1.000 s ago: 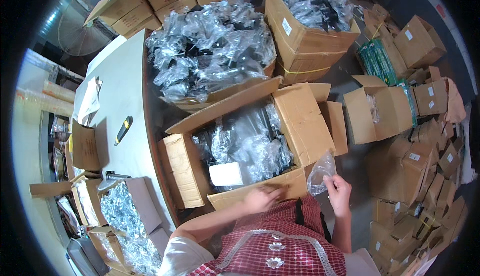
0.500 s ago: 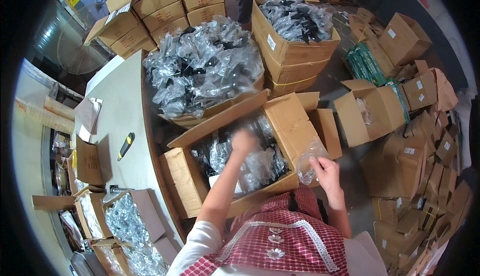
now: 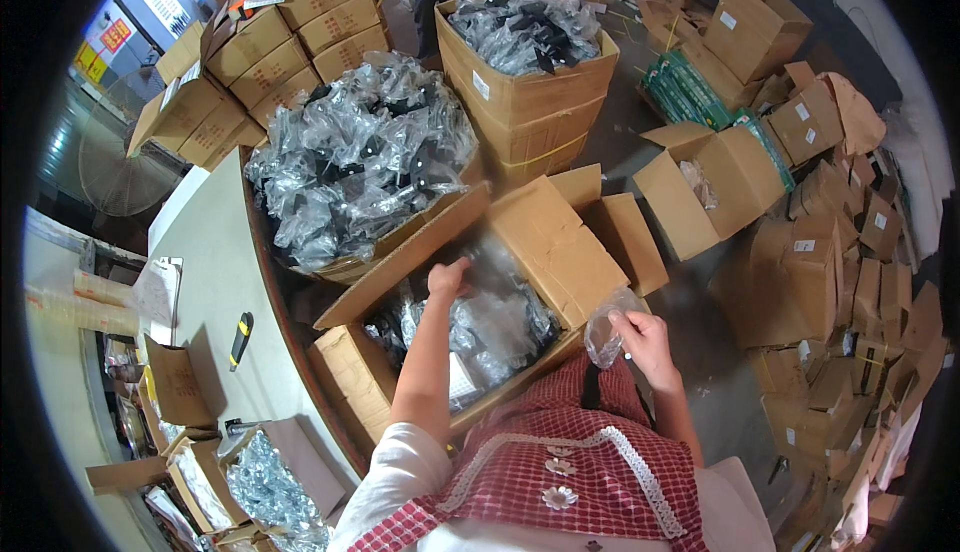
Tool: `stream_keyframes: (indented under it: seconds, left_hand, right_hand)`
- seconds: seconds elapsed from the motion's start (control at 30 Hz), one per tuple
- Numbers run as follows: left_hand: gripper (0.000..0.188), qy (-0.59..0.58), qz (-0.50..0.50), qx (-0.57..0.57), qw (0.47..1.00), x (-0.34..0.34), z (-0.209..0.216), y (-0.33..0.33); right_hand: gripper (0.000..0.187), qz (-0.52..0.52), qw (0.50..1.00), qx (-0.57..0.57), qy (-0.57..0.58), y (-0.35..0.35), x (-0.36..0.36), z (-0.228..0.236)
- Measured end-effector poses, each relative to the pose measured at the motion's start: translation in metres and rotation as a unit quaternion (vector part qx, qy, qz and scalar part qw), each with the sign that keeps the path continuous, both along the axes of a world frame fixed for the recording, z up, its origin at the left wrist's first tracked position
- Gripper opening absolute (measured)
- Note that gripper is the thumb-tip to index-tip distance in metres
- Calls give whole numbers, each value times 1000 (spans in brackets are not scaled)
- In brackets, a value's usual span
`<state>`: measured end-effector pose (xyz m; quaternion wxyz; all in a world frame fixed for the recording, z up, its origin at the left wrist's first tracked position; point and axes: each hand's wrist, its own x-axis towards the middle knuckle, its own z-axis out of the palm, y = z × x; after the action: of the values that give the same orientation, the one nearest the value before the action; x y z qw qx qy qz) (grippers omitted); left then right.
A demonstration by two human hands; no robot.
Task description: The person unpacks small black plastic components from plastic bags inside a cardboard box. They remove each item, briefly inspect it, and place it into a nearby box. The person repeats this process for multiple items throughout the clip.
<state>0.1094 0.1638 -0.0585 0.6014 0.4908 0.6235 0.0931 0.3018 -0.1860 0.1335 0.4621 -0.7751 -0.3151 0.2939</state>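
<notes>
An opened cardboard carton (image 3: 348, 370) in front of me holds several clear plastic bags (image 3: 490, 337) with dark pieces inside. Over its far left part is my left hand (image 3: 449, 279), fingers curled closed among the bags; what they grip, if anything, is hidden. A small white box or card (image 3: 462, 380) shows near the carton's near wall. My right hand (image 3: 642, 340) pinches a crumpled clear plastic bag (image 3: 604, 328) just outside the carton's near right corner. That bag looks empty.
Beyond the carton a heap of bagged black parts (image 3: 365, 157) overflows another box. A tall carton (image 3: 530, 102) stands behind. On the table (image 3: 205, 287) at left lies a yellow-black utility knife (image 3: 241, 340). An open carton (image 3: 710, 192) and stacked flattened cardboard (image 3: 790, 302) lie at right.
The view has swung, so the scene sits further left. My left hand, blurred before, is sharper and still over the carton. My right hand keeps hold of the clear plastic bag.
</notes>
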Motion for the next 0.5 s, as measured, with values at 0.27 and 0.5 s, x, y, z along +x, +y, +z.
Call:
stream_keyframes:
  seconds: [0.27,0.5]
  left_hand:
    - [10,-225,-33,-99,969,-61,-16,-7]
    - [34,-335,0,-39,941,-51,27,-36]
  right_hand:
    - [37,57,997,-36,27,39,-15,-28]
    - [37,87,992,-56,73,55,-30,-24]
